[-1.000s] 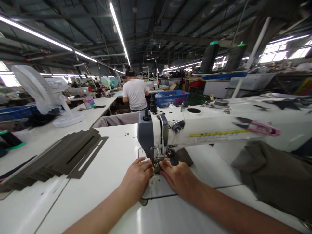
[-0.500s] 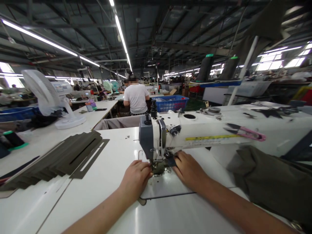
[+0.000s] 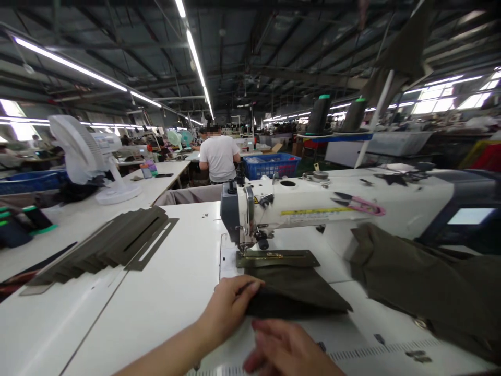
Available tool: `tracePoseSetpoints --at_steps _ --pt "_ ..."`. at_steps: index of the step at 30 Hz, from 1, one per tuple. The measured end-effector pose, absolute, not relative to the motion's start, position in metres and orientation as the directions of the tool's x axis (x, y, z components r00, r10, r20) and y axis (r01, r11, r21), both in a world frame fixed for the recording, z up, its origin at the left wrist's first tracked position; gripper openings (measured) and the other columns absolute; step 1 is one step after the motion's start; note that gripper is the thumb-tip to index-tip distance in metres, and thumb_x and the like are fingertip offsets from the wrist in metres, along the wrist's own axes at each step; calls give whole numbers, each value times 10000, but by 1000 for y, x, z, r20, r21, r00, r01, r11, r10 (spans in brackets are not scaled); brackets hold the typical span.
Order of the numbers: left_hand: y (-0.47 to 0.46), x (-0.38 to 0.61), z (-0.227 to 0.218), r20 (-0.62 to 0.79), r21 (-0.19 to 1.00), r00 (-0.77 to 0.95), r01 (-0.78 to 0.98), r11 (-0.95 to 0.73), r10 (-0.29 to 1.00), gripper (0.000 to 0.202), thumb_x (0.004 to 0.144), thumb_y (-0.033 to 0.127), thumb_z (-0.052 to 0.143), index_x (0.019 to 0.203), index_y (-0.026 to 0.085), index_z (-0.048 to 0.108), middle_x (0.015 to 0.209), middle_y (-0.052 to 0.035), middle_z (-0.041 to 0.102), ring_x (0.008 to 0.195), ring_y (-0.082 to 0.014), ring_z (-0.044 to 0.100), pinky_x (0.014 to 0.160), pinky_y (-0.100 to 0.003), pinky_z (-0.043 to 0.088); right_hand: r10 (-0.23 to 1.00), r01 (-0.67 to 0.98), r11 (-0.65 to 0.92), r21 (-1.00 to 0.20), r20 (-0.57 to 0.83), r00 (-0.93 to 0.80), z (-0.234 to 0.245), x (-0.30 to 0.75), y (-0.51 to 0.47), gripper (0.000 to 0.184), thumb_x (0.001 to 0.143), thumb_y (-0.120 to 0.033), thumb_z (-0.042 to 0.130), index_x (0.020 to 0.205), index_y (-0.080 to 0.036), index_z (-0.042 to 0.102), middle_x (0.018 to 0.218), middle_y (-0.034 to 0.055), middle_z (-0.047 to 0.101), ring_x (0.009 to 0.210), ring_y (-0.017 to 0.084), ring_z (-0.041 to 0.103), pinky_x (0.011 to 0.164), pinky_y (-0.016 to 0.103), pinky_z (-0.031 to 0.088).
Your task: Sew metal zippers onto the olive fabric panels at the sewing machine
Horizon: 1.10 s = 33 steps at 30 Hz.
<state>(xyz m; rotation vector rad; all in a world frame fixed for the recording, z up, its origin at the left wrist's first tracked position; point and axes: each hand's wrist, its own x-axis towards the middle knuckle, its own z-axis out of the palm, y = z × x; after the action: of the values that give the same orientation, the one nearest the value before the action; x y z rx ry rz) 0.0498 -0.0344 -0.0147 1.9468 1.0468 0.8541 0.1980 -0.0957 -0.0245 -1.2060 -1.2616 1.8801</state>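
Note:
A dark olive fabric piece [image 3: 297,290] lies on the sewing machine's bed, in front of the needle area. Along its far edge runs an olive strip [image 3: 309,257] with a long slot, in which a gold-coloured zipper part [image 3: 270,255] shows. My left hand [image 3: 230,300] pinches the fabric's near left edge between thumb and fingers. Closer to me, my right hand [image 3: 284,347] is blurred, its fingers loosely apart and holding nothing visible, just below the fabric. The sewing machine [image 3: 238,214] stands behind, its needle and foot above the strip's left end.
At left, a fanned stack of slotted olive pieces [image 3: 105,243] lies near a white fan [image 3: 113,177] and thread cones [image 3: 37,218]. Pink-handled snips [image 3: 362,204] rest on the machine arm. More olive fabric [image 3: 422,282] is heaped at right. A person [image 3: 219,156] sits ahead.
Both hands have moved from beside the presser foot toward me. The fabric piece now lies spread in front of the needle, and my right hand is off it. The view has shifted slightly.

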Motion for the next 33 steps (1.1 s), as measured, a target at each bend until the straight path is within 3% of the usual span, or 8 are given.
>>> tracePoseSetpoints --at_steps 3,7,13,17,21,25,30,33 --pt "-33 51 -13 98 986 271 100 -130 958 332 840 427 496 751 140 636 681 -24 632 669 -159 571 584 -226 433 820 -392 -550 -738 -386 -423 -13 176 -78 551 631 -600 626 880 -115 545 820 91 630 674 180 629 549 263 475" --pt "-29 52 -3 -28 950 275 -292 111 961 350 785 448 581 928 130 618 641 -10 590 562 -117 524 514 -195 404 866 -478 -486 -731 -327 -379 -12 154 -58 480 628 -519 687 791 -96 532 715 69 605 590 136 604 540 240 470" --pt "-20 53 8 -43 910 365 -370 187 930 401 737 425 649 1015 139 607 677 -29 620 478 -100 509 413 -179 399 972 228 -106 -968 -149 -182 -20 164 -48 270 862 -353 413 691 -158 486 584 9 546 448 124 516 461 253 391" --pt "-14 49 8 10 951 392 -289 113 920 377 789 442 582 996 130 621 857 -81 663 792 -188 619 707 -274 506 767 711 576 -404 569 -297 -24 203 -62 264 868 -237 398 656 -169 539 641 41 561 613 161 544 567 269 371" --pt "-16 41 1 142 979 467 65 -194 873 406 820 446 522 1118 174 571 1118 -100 612 1028 -241 563 923 -402 426 714 926 354 -134 678 -175 -35 251 -66 229 881 -295 405 747 -166 538 670 56 564 599 179 543 568 287 388" --pt "-18 37 -12 253 646 768 318 -694 588 460 735 250 628 1184 219 532 1269 -92 513 1175 -257 461 1025 -435 313 817 962 140 -234 576 21 -42 288 -67 127 782 -264 491 746 -164 559 767 115 579 755 264 554 660 381 435" --pt "-15 40 -19 296 692 624 382 -612 723 277 817 160 424 1011 175 622 1031 -75 662 975 -210 600 882 -370 456 991 183 -72 -980 -49 125 -23 276 -80 207 736 -328 557 856 -159 563 866 93 621 797 249 611 707 401 487" --pt "-19 47 -13 161 928 433 239 -285 887 278 874 304 418 956 144 629 945 -71 673 890 -213 605 839 -362 463 927 -441 -356 -824 -372 -53 -11 236 -81 433 717 -510 597 937 -143 527 974 127 622 857 250 628 688 371 515"
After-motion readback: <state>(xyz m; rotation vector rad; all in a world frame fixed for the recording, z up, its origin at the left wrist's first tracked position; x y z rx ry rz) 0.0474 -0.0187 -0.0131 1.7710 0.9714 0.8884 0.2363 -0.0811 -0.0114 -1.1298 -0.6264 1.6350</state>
